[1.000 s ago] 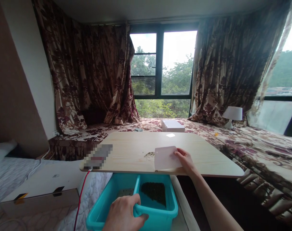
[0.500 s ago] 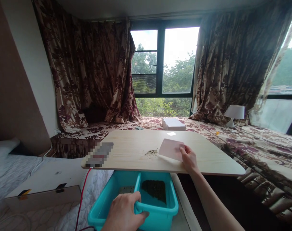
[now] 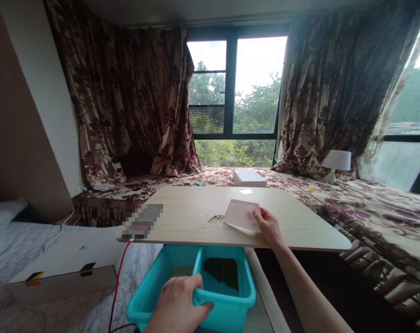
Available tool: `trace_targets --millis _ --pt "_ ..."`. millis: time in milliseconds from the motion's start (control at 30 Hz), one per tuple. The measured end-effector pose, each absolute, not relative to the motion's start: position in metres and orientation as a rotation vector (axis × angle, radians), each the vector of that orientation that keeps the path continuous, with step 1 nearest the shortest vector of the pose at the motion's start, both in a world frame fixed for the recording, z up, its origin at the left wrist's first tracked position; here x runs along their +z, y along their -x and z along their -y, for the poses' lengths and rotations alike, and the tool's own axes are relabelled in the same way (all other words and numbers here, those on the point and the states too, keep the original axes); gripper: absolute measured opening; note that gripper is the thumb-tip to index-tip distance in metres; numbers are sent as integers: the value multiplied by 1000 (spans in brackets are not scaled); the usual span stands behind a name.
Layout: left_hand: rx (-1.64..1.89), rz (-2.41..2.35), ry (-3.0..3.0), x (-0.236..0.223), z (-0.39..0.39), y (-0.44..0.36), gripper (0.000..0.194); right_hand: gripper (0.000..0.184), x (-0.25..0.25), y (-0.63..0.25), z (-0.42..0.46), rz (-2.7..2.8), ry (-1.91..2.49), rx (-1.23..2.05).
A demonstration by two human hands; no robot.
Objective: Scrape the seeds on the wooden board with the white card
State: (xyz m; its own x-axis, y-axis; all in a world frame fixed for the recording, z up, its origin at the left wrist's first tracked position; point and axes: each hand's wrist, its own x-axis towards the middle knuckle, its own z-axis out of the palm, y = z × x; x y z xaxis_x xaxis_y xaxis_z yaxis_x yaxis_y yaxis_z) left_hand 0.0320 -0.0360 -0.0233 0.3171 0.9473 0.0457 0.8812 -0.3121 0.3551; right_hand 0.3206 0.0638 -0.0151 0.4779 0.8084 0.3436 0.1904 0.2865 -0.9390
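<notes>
My right hand (image 3: 269, 226) grips a thin, pale pink, translucent scraper sheet (image 3: 240, 214) by its right end, tilted over the wooden tabletop (image 3: 192, 199). The sheet's left edge is beside a small scatter of brownish-green grains (image 3: 216, 218) on the wood. Below the table's front edge is a turquoise two-compartment bin (image 3: 230, 298). My left hand (image 3: 180, 300) is closed round its near rim by the divider, thumb outside. A dark green heap of grains (image 3: 225, 272) lies in the right compartment; the left one holds a few pale bits, partly hidden by my hand.
A blurred flat device (image 3: 143, 221) with a red cable (image 3: 118, 282) lies on the table's left end. To the left, a white carton (image 3: 67, 263) rests on the bed. Behind the table are a white box (image 3: 249, 178) and a lamp (image 3: 336, 162) on the window ledge.
My right hand has moved the scraper sheet slightly left, towards the scattered grains. My left hand stays on the bin's rim.
</notes>
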Motion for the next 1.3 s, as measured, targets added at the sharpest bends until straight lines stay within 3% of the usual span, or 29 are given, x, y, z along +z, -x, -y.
trace_targets --millis 567,1300 --pt "230 -1686 -2278 -12 37 -35 11 51 -13 -320 -66 1046 1146 652" --pt "244 -1702 -2266 -15 36 -32 11 49 -11 -312 -70 1085 1118 702"
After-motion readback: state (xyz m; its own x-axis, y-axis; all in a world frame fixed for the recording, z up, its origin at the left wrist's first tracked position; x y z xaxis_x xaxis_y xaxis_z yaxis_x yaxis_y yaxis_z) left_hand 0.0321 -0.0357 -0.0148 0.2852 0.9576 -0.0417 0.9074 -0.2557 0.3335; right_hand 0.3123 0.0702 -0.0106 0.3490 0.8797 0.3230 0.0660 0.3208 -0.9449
